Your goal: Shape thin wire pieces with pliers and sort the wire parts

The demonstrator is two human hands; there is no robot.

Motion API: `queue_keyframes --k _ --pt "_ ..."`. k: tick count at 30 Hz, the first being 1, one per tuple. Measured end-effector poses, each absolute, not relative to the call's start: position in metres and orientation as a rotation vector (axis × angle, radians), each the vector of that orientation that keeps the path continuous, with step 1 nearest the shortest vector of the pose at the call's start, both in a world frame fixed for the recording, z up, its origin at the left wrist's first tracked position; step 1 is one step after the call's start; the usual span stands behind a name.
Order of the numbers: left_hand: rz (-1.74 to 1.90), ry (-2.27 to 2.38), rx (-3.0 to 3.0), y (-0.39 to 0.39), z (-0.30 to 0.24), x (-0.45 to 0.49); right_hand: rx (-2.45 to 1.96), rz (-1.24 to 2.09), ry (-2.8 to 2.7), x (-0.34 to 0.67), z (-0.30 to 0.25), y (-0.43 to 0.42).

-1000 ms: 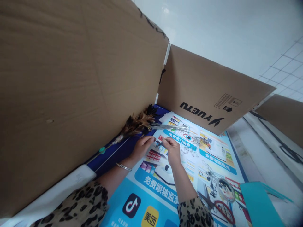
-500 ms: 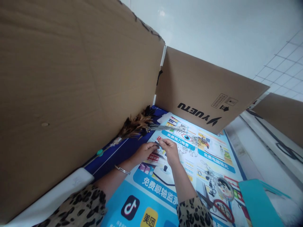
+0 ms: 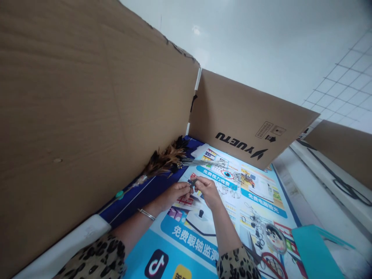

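Observation:
My left hand [image 3: 176,191] and my right hand [image 3: 206,190] meet fingertip to fingertip above a printed poster [image 3: 203,236] on the table. Both pinch a small dark piece [image 3: 193,181] between them; it is too small to name. A silver bangle [image 3: 146,214] sits on my left wrist, and both arms wear leopard-print sleeves. Just beyond the hands lies a bundle of thin metal wires [image 3: 203,162] beside a brown feather duster [image 3: 162,161].
Tall cardboard walls [image 3: 87,116] enclose the table on the left and at the back. Red-handled scissors [image 3: 266,259], a round cartoon-printed disc [image 3: 273,234] and small metal rings [image 3: 255,223] lie at the right. A teal sheet [image 3: 315,252] sits at the lower right.
Both hands have drawn closer together and lifted slightly, still pinching the small piece. The camera has tilted, so the scene sits a little lower and left.

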State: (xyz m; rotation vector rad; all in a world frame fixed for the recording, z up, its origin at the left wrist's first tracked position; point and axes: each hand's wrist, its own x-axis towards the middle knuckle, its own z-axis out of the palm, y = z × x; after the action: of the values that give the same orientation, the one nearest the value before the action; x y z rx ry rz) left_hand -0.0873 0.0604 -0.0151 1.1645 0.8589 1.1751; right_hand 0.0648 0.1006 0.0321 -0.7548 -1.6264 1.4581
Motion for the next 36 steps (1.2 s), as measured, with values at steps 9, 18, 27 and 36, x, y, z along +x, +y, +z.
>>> queue_keyframes --k 9,18,27,36 --pt "1.086 0.714 1.09 0.058 -0.015 -0.09 -0.805 1.3 -1.707 0.062 0.034 0.1" --pt "1.39 0.954 1.246 0.063 -0.015 -0.096 -0.897 1.12 -1.71 0.059 0.034 0.1" --pt "1.429 1.145 1.397 0.062 -0.012 -0.096 -0.946 1.051 -1.704 0.057 0.027 0.103" --pt "1.203 1.193 1.467 0.068 -0.024 -0.09 -1.005 1.058 -1.423 0.061 0.029 0.108"
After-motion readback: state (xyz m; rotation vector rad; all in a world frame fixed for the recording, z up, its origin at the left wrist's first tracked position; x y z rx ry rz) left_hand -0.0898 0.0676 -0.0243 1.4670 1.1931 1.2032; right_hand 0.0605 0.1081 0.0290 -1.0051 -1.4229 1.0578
